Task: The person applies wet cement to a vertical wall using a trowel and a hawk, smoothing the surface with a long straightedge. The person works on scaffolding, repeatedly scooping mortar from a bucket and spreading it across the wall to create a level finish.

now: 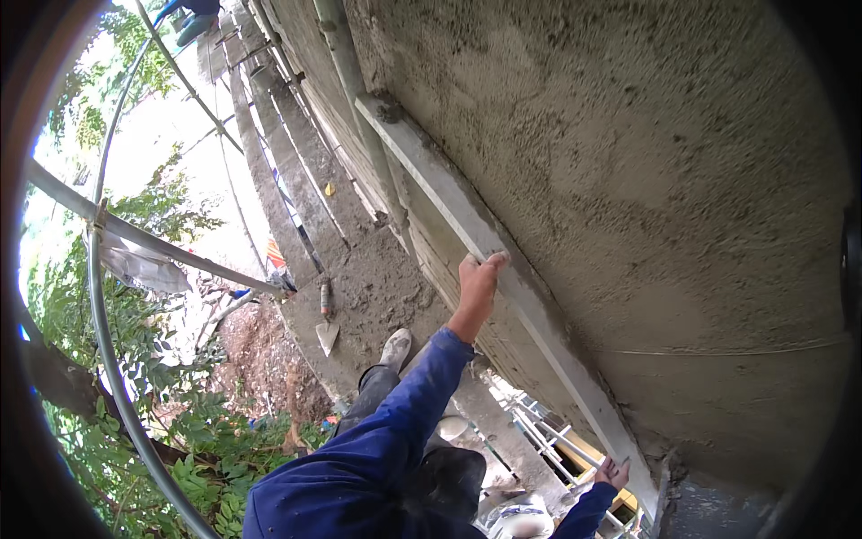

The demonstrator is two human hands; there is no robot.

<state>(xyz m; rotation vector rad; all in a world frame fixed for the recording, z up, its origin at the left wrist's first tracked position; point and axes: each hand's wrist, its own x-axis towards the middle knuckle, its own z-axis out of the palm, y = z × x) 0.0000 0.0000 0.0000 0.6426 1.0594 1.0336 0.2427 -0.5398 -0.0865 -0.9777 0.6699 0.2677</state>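
A long grey straightedge (548,332) lies diagonally against the rough wet mortar of the wall (682,225), with some mortar along its edge. My left hand (480,283) is closed around the bar near its middle, thumb and fingers on its edge. Near the bar's lower end, my right hand (613,472) grips it with curled fingers. A trowel (327,334) with a pointed blade rests on the mortar-spattered plank below, left of my foot (395,349). A greenish vertical pipe (338,40) runs beside the bar's upper end.
I stand on scaffold planks (269,144) along the wall. Metal tubes (162,242) cross at the left, one with a pale sack tied on, above foliage and rubble. Another person (193,18) is at the far end of the planks. A bucket (449,431) shows below my arm.
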